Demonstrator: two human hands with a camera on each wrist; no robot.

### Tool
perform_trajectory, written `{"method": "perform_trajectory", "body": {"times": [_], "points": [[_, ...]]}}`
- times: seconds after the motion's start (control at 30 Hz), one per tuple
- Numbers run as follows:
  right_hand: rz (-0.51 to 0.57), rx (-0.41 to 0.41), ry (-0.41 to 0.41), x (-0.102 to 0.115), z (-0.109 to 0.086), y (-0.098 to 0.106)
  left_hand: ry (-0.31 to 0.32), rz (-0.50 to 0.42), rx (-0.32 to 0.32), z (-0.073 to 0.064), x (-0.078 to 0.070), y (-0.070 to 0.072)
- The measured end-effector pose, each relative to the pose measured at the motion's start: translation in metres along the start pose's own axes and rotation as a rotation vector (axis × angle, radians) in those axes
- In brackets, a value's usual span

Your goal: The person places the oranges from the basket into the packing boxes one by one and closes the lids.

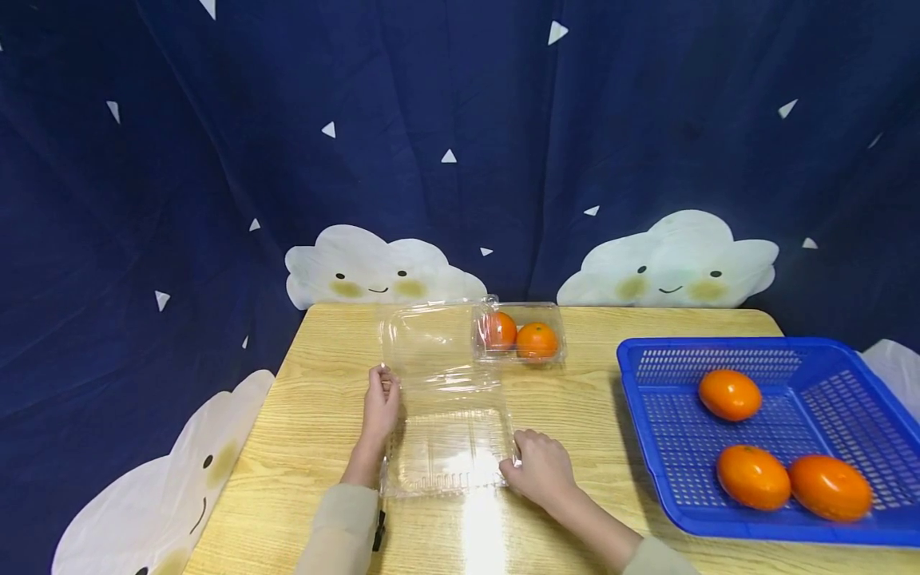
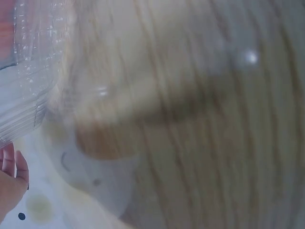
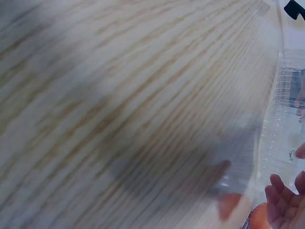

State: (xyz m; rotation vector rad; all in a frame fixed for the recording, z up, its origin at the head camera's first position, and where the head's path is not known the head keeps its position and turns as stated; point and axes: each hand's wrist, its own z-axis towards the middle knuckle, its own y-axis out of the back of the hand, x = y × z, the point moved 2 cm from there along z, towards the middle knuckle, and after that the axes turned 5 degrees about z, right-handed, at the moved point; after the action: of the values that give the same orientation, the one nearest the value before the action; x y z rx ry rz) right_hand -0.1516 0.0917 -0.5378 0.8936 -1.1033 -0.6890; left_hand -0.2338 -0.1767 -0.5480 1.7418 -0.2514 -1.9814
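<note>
An unfolded clear plastic clamshell box lies on the wooden table, its lid spread toward the back. My right hand grips the right edge of the base between thumb and fingers. At the left side, near the fold between lid and base, my left hand has loosely bent fingers right at the plastic edge. In the left wrist view, those fingers show just below the clear plastic. A second clear box behind holds two oranges; the spread lid overlaps it in the head view.
A blue plastic basket stands on the right with three oranges in it. Behind the wooden table hangs a dark blue curtain with white clouds. A small black object is beside the left sleeve.
</note>
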Motion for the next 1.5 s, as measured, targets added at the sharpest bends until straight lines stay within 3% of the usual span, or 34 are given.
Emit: {"method": "perform_trajectory", "body": {"times": [0.5,0.9,1.23,1.5], "points": [[-0.043,-0.016,-0.046,-0.012,-0.006,0.009,0.003,0.001,0.021,0.006,-0.007,-0.02],[-0.066,-0.044,-0.06,-0.022,-0.012,0.016,-0.033,0.011,0.034,0.008,-0.013,-0.038],[-0.092,-0.026,-0.103,-0.029,-0.016,0.02,-0.04,-0.005,0.05,0.009,-0.018,-0.049],[-0.122,-0.064,-0.109,-0.034,-0.02,0.025,-0.036,0.008,0.064,0.01,-0.022,-0.059]]}}
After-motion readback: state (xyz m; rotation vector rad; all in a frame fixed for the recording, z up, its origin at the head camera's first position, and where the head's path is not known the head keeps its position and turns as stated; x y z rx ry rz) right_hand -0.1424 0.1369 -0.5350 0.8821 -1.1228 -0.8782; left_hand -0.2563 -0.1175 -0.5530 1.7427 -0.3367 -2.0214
